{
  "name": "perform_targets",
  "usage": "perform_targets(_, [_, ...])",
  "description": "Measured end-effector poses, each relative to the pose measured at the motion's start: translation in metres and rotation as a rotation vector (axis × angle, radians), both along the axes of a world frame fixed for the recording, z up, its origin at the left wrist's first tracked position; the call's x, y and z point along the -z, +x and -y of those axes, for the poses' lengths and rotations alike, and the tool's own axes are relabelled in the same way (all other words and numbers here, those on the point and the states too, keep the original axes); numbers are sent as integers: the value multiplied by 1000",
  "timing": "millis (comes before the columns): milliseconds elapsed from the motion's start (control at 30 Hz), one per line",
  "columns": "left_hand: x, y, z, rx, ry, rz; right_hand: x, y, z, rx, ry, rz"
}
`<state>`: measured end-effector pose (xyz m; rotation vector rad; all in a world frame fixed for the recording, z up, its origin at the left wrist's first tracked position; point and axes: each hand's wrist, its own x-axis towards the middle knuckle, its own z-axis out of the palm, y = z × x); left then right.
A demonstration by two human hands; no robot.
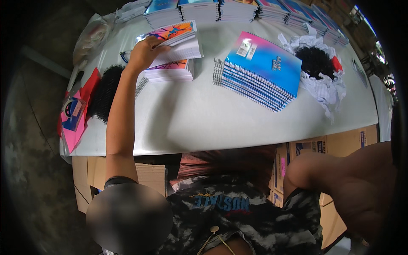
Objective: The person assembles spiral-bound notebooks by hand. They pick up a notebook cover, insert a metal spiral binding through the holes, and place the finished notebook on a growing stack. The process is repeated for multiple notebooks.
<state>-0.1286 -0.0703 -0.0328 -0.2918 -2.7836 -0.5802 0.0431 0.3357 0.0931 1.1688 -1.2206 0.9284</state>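
My left hand [146, 53] reaches over the table and grips the near left edge of an upper stack of notebooks [182, 49] with orange and purple covers and white pages. Its thumb points right across the pages; the other fingertips are partly hidden. That upper stack sits askew on a lower stack [174, 74] of the same kind. Black wire spirals [106, 93] lie in a pile left of my forearm. To the right stands a neat pile of spiral notebooks [263, 70] with blue and pink covers. My right arm is bent at the right edge, its hand out of the picture.
More notebook stacks [199, 12] line the far edge of the white table [204, 123]. Crumpled white paper [327, 91] holds a black wire tangle [314, 61] at the right. A red and pink packet [76, 112] lies at the left edge. Cardboard boxes [335, 144] stand below.
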Motion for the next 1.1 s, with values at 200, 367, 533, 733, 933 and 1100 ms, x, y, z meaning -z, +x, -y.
perform_targets(200, [-5,-12,0,3,251,197,52,-12,26,29,-33,336])
perform_targets(367, [-6,-6,8,-38,218,200,110,-13,83,-136,-124,975])
perform_targets(533, [-25,41,-26,-239,68,-694,142,-13,110,-633,-260,1652])
perform_targets(733, [3,170,-119,32,1603,-288,162,-17,132,-1111,-664,1573])
perform_targets(933, [49,162,-66,-77,1300,-69,185,-30,85,-497,-34,1514])
perform_targets(1100, [75,149,-81,53,1223,175,199,-45,79,-489,-61,1540])
